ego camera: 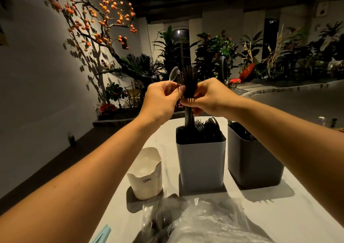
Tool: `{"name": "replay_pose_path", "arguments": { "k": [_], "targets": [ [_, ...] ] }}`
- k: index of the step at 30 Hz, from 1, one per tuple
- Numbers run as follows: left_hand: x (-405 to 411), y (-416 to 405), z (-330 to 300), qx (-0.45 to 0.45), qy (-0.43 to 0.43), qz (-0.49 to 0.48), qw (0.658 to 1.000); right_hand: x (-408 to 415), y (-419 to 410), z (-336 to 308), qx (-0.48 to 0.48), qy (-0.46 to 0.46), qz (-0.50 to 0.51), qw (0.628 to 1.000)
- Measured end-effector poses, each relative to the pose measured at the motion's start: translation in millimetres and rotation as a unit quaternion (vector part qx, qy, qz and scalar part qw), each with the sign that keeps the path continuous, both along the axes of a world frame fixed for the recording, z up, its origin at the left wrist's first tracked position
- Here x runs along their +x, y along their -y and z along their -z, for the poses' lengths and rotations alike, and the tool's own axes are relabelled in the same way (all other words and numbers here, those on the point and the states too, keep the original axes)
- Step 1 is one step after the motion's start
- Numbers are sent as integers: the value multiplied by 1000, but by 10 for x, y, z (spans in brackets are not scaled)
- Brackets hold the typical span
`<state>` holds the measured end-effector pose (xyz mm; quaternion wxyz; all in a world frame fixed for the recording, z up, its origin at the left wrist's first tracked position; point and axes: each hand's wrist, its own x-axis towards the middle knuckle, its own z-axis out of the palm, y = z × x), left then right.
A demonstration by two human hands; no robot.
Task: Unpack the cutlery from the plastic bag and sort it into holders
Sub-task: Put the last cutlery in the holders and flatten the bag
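Note:
Both hands are raised above the table. My right hand (210,98) grips a bundle of black plastic forks (189,82), tines up, its handles hanging down over the middle grey holder (201,164). My left hand (161,101) pinches a clear plastic spoon (174,74) at the bundle's left side. The middle holder is packed with black forks. A darker grey holder (255,164) to its right holds black cutlery. A white holder (146,175) marked CRBW stands at the left with clear cutlery inside. The crumpled clear plastic bag (201,222) with dark cutlery lies at the near edge.
The white table (297,214) runs forward from me; its left edge drops to a dark floor. A pale blue object (101,235) pokes in at the bottom left. Plants and an orange-fruited tree line the wall behind.

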<state>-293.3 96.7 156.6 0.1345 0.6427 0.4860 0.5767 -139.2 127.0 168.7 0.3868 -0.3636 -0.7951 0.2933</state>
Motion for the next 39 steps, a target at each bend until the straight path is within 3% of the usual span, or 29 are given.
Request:
{"name": "replay_pose_path", "arguments": {
  "k": [17,26,31,39],
  "targets": [
    [147,-46,-117,74,49,24,996,95,51,-283,101,17,16,995],
    [223,-75,-15,-4,58,45,997,238,123,-241,51,13,-6,999],
    [270,-42,-95,16,76,52,996,244,159,-314,46,2,2,999],
    [252,-113,14,33,31,45,998,269,66,-179,14,6,20,1000]
  ]
}}
